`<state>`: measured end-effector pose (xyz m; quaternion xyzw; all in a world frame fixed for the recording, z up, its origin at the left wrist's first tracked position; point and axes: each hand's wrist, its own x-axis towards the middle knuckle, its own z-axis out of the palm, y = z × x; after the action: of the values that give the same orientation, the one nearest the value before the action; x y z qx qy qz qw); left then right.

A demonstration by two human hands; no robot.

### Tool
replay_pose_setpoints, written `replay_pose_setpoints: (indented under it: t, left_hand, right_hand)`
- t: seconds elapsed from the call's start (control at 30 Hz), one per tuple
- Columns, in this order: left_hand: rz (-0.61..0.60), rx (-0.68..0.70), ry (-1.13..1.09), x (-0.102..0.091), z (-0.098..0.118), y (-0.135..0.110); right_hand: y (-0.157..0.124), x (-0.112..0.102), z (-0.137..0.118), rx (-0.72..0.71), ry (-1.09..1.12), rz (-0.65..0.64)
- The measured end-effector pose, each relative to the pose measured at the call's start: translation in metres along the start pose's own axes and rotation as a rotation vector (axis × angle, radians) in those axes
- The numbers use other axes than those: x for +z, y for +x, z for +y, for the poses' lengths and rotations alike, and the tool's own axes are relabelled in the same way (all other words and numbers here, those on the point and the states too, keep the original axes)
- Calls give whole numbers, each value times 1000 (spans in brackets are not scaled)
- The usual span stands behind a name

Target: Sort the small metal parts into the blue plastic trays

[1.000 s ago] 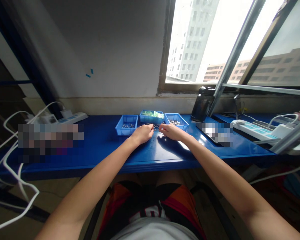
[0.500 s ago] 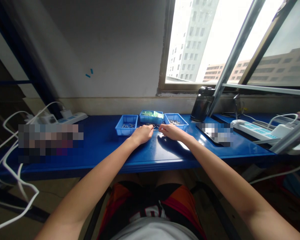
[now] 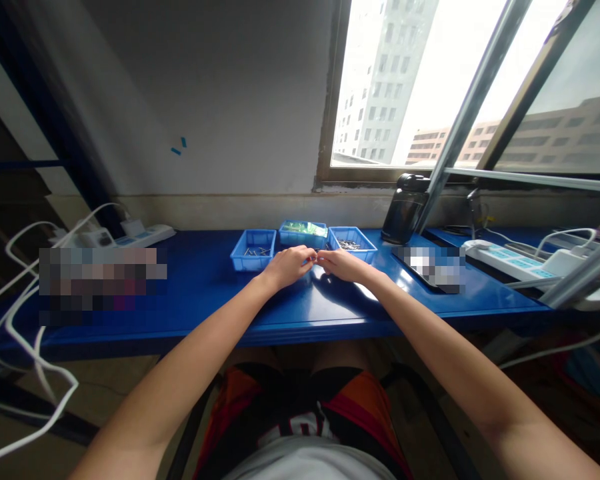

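My left hand (image 3: 290, 265) and my right hand (image 3: 344, 264) meet fingertip to fingertip just above the blue table. Both are closed in a pinch, and whatever small thing is between the fingers is too small and hidden to name. To the left of my left hand stands a blue bin (image 3: 253, 261) with a few thin metal pieces inside. Beyond my right hand, another blue bin (image 3: 366, 253) holds more thin metal pieces. Between them, farther back, a third blue bin (image 3: 293, 238) has a green shiny plastic bag (image 3: 307, 230) in it. Dark pieces lie partly hidden behind my fingers.
A black flask (image 3: 404, 210) stands by the window, with a blurred flat object (image 3: 405, 265) before it. White power strips (image 3: 510, 259) lie at the right and at the left (image 3: 147, 237), where white cables hang off the table. A metal post rises at right.
My hands have come together. The left hand moved a little to the right, and the gap between the fingertips, where a thin piece showed, has closed.
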<state>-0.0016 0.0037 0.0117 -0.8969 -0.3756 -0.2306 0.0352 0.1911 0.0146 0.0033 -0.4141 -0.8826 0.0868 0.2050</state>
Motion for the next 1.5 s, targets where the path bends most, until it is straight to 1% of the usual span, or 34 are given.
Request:
replay_pose_setpoints:
  t: [0.07,0.13,0.23,0.3,0.5,0.6,0.7,0.9,1.0,1.23,1.5]
  left_hand:
    - [0,-1,-2,-1,2,0]
    - [-15,-31,4,-2,3,0]
    - [-78,-89,27,-3,4,-1]
    - [-111,-103,44,-3,3,-1]
    - [-132,-114,67,-2,1,0]
    - [-145,-117,68,-3,1,0]
    - [-152,-133,88,-4,2,0]
    - [-200,-179,133,-5,5,-2]
    - [-205,-194,139,-5,5,-1]
    - [-228,-198,140,-4,3,-2]
    - [-192,-194,91,0,-2,0]
  right_hand:
    - [0,0,-1,3,-14,9]
    - [0,-1,-2,16,-31,27]
    - [-1,-4,-4,38,-35,66]
    - [-1,-5,-6,45,-18,83]
    - [-1,-3,-6,-18,-11,8]
    - [-1,-2,-6,-25,-8,-15]
    - [-1,-2,-3,0,-27,-17]
    - [1,-1,4,92,-152,34]
    - [1,-1,4,97,-152,27]
    - [-1,-5,-3,70,-45,16]
    - [0,-2,1,92,-103,11]
